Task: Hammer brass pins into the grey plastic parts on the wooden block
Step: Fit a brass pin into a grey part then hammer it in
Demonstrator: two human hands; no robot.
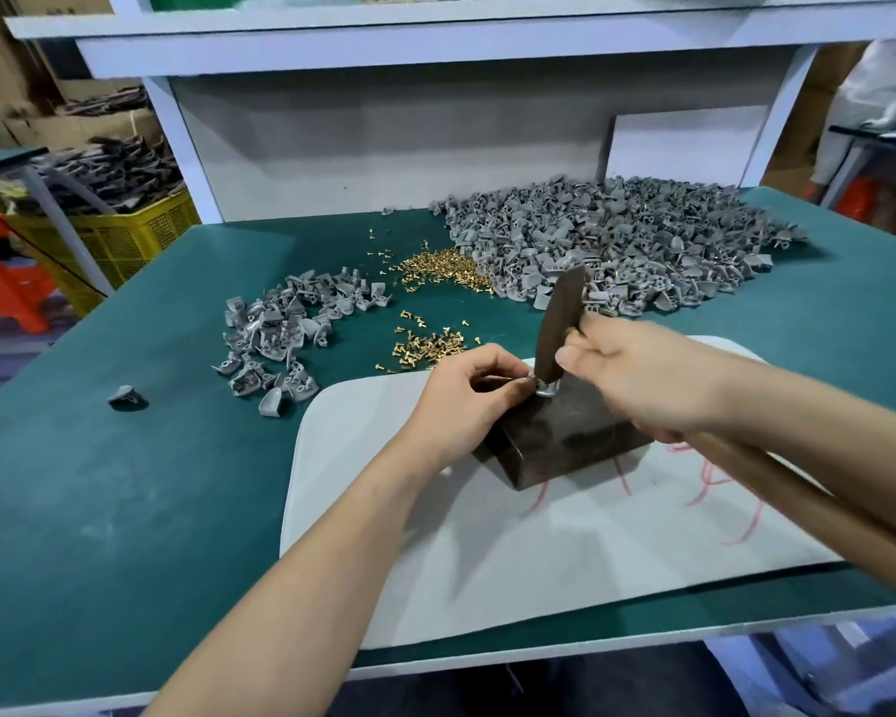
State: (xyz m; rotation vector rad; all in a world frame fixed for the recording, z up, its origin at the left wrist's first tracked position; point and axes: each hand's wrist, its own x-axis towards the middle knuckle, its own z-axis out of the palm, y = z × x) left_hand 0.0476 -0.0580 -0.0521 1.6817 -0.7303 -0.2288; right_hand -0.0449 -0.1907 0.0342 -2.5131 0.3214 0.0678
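A dark wooden block (565, 437) lies on a white mat (487, 535). My left hand (466, 401) pinches a small grey plastic part at the block's top left corner; the part is mostly hidden by my fingers. My right hand (642, 375) grips a hammer by its wooden handle (797, 504). The hammer head (557, 328) stands upright with its silver face (547, 388) down on the part. Brass pins (425, 349) lie scattered just behind the block.
A big heap of grey parts (616, 240) covers the back right of the green table (125, 483), with more brass pins (435, 266) beside it. A smaller heap of grey parts (285, 328) lies at the left, one single part (122, 395) apart. A yellow crate (120, 240) stands beyond the table.
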